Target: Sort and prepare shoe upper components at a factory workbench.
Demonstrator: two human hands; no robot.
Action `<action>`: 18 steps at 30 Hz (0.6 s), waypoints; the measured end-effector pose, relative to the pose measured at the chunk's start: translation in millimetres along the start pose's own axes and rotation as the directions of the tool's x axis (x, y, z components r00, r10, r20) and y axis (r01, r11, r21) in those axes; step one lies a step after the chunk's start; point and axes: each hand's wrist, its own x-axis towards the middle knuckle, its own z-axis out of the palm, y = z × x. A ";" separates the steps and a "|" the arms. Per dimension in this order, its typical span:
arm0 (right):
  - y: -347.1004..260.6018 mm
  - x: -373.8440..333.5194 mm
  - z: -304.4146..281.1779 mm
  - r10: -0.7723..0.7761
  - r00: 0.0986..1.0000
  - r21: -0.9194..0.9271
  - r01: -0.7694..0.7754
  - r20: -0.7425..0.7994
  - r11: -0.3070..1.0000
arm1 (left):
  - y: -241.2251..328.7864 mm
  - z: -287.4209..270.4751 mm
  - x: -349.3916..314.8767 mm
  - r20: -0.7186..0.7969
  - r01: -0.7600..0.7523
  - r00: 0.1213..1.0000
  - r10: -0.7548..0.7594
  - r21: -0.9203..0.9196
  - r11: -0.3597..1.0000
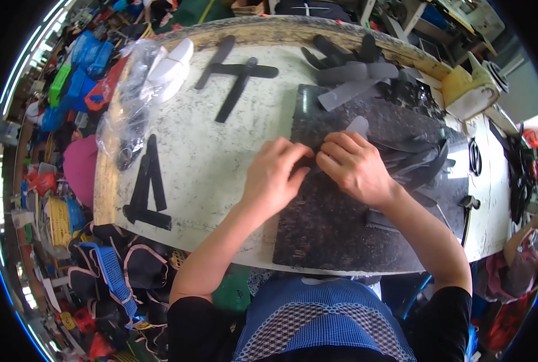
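My right hand (356,166) is closed over the dark board (329,235), its fingers curled round a grey insole-shaped piece (358,125) whose rounded end shows beyond the knuckles. Close beside it, my left hand (272,175) has its thumb and index finger bent toward the right hand. What lies between those two fingertips is dark and mostly hidden. To the right of my hands, a heap of black curved pieces (413,160) rests on the board. Farther back lie more grey and black insole-shaped pieces (356,73), overlapping one another.
On the white tabletop (214,163), black strips lie crossed (248,72) at the back and grouped (145,184) at the left. Clear plastic wrap (127,114) and white insole-shaped pieces (172,66) sit near the left edge. A yellowish container (465,93) stands back right.
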 end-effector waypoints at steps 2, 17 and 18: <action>-2.0 0.5 -9.6 0.001 1.000 -0.005 -0.001 0.018 1.000 | 0.2 -1.6 0.8 0.055 -0.011 0.998 0.007 0.059 0.998; -78.3 -98.7 -66.0 0.389 0.906 0.294 -0.423 0.168 0.857 | 6.2 -10.9 -3.1 -0.024 -0.191 0.980 0.196 0.130 0.973; -73.7 -104.7 -76.9 0.419 0.900 0.346 -0.434 0.119 0.832 | 13.4 -13.4 -9.8 -0.065 -0.198 0.976 0.207 0.125 0.972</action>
